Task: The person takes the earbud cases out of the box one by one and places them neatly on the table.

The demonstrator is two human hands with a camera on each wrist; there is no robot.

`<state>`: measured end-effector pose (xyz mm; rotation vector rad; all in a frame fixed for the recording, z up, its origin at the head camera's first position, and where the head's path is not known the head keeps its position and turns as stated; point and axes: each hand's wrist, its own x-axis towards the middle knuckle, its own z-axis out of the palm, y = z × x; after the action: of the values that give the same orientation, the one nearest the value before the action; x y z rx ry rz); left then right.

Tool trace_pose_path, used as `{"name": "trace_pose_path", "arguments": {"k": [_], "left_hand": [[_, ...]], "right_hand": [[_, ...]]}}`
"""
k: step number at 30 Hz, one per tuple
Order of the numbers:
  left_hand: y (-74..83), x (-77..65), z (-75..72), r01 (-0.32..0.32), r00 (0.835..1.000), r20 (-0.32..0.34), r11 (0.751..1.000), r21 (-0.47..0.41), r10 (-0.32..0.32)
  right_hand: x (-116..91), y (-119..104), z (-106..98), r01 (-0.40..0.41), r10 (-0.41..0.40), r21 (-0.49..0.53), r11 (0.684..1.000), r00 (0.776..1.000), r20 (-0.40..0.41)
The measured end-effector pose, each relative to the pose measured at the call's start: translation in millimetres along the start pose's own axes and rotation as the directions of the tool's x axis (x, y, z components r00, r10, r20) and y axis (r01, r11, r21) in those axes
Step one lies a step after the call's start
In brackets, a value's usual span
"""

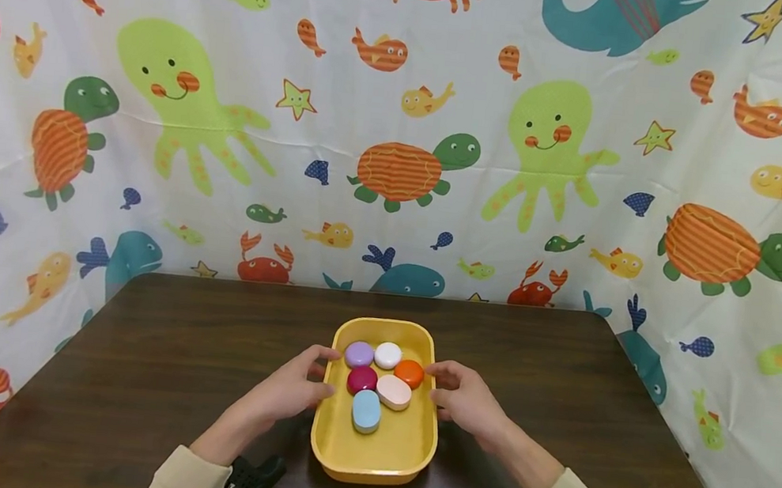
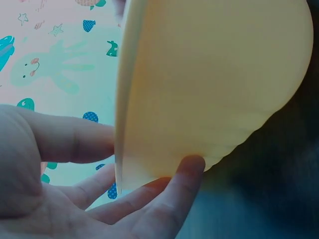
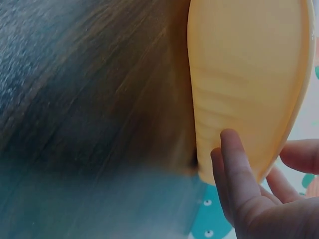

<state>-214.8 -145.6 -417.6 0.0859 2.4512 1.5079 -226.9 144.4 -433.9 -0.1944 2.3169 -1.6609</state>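
A yellow tray (image 1: 384, 444) sits on the dark wooden table (image 1: 164, 363) near its front edge. Inside lie several smooth oval pieces: purple (image 1: 359, 354), white (image 1: 388, 355), orange (image 1: 409, 373), magenta (image 1: 362, 379), pale pink (image 1: 393, 392) and light blue (image 1: 366, 411). My left hand (image 1: 293, 389) holds the tray's left side; in the left wrist view its thumb (image 2: 75, 142) meets the rim and its fingers (image 2: 149, 199) curl against the tray's outer wall (image 2: 209, 89). My right hand (image 1: 464, 399) holds the right side, fingers (image 3: 234, 169) on the tray's wall (image 3: 244, 74).
A sea-animal print cloth (image 1: 400, 157) hangs behind and to both sides of the table. Bare tabletop stretches left and right of the tray. Black wrist mounts (image 1: 255, 475) sit at my cuffs near the front edge.
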Motion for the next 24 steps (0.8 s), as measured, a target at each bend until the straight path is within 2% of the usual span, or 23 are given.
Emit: {"name": "trace_pose_path", "arguments": {"k": [24], "left_hand": [[-15.4, -8.5, -26.9, 0.022, 0.999, -0.039, 1.000, 0.019, -0.021]], "right_hand": [[16.4, -10.5, 29.5, 0.038, -0.039, 0.015, 0.999, 0.999, 0.036]]}}
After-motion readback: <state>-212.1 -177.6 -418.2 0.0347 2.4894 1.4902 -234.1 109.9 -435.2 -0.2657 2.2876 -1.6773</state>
